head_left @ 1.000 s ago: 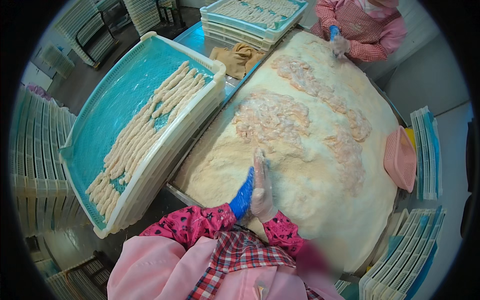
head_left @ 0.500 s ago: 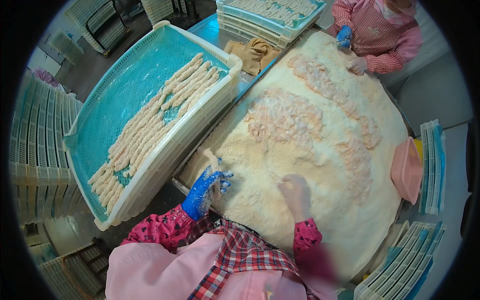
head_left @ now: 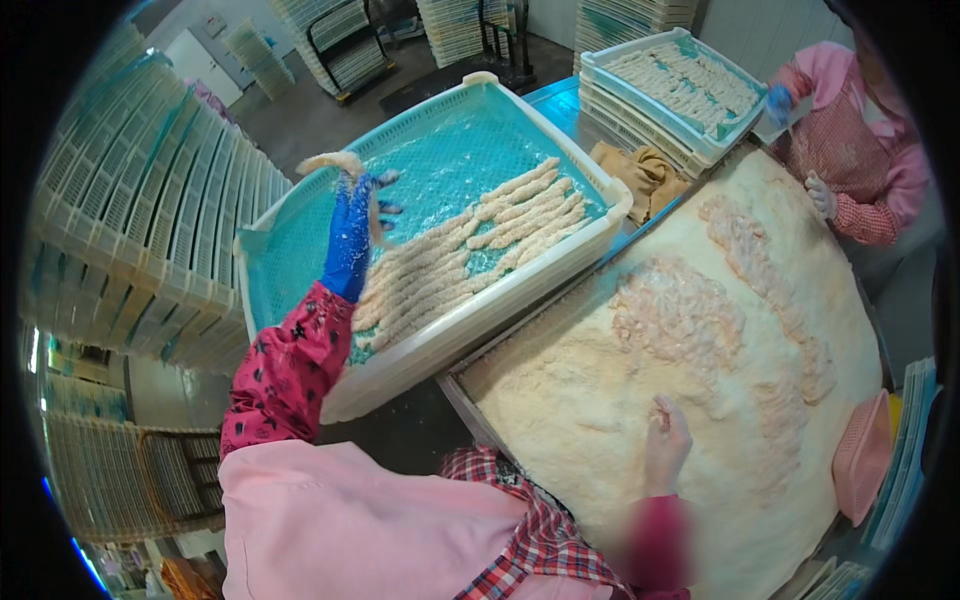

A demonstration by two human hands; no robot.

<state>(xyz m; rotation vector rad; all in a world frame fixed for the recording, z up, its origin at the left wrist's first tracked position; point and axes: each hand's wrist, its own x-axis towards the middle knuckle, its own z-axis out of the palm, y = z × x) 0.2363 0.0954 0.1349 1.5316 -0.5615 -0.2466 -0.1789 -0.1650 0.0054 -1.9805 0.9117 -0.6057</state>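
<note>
My left hand [head_left: 350,240], in a blue glove dusted with white powder, is raised over the left part of a tray [head_left: 420,180] lined with a teal sheet. A pale, coated meat strip [head_left: 328,162] drapes across its fingers, with one end hanging down beside them. Rows of similar coated strips [head_left: 440,260] lie side by side in the tray. My right hand [head_left: 668,440], pale with powder, is above the heap of whitish coating powder [head_left: 570,400] on the table. Its fingers are loosely bent and somewhat apart, with nothing seen in them. Raw pinkish meat pieces [head_left: 680,310] lie on the powder.
A co-worker [head_left: 850,150] stands at the table's far right. Another stack of trays [head_left: 690,90] with coated strips is at the back, beside a brown cloth [head_left: 640,180]. Tall tray stacks [head_left: 150,190] rise on the left. A pink basket [head_left: 862,455] sits by the right edge.
My left hand has moved from the powder's edge up and left over the tray, carrying the strip. My right hand stays over the powder, its fingers looser. The view has turned left.
</note>
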